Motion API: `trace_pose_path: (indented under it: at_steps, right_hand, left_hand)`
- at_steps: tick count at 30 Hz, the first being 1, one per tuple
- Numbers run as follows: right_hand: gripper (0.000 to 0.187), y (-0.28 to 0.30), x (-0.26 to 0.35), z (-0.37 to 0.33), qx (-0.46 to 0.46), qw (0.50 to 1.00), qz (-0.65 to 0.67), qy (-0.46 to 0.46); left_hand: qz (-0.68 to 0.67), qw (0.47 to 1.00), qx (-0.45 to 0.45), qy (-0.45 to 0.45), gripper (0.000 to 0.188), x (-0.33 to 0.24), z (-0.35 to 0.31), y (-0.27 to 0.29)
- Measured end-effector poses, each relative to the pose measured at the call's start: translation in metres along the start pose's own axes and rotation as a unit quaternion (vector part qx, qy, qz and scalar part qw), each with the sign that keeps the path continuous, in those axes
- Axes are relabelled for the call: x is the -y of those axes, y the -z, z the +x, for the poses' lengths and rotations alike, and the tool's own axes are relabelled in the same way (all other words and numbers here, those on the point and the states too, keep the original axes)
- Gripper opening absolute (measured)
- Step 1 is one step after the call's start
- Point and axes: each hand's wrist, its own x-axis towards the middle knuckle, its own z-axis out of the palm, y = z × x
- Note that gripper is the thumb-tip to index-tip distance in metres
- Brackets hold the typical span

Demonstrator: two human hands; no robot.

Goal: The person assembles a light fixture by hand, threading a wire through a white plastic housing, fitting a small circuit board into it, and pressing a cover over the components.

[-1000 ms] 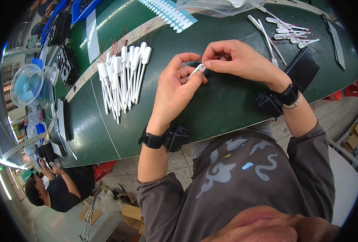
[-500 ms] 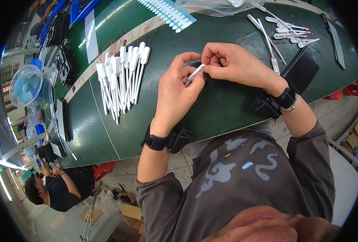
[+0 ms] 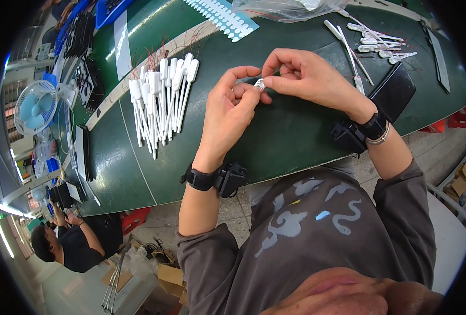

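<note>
Our left hand (image 3: 232, 107) pinches a white piece (image 3: 259, 83); we cannot tell whether our right hand (image 3: 309, 79) holds anything. Squeezing it unevenly could make it slip loose

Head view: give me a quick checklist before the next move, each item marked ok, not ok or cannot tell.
1. Small white part held in the left hand: ok.
2. Right hand beside the part's end: ok.
3. Right fingers gripping a wire: cannot tell, fingers hide it.
4. White sticks on the left apart from the left hand: ok.
5. Black slab free of right wrist: cannot tell, they overlap in view.
</note>
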Motion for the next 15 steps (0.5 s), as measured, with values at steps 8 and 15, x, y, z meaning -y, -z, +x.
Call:
trace_pose_path:
  at_steps: [8,15]
  right_hand:
    - [0.014,-0.0011,0.0069,0.0005,-0.032,0.999,0.022,0.026]
    - [0.014,-0.0024,0.0049,-0.0005,-0.044,0.998,0.029,0.044]
  left_hand:
    - [-0.023,1.0,-0.002,-0.005,0.029,-0.0012,-0.0005,0.0026]
    - [-0.015,1.0,0.005,-0.005,0.028,0.0017,0.0012,0.0011]
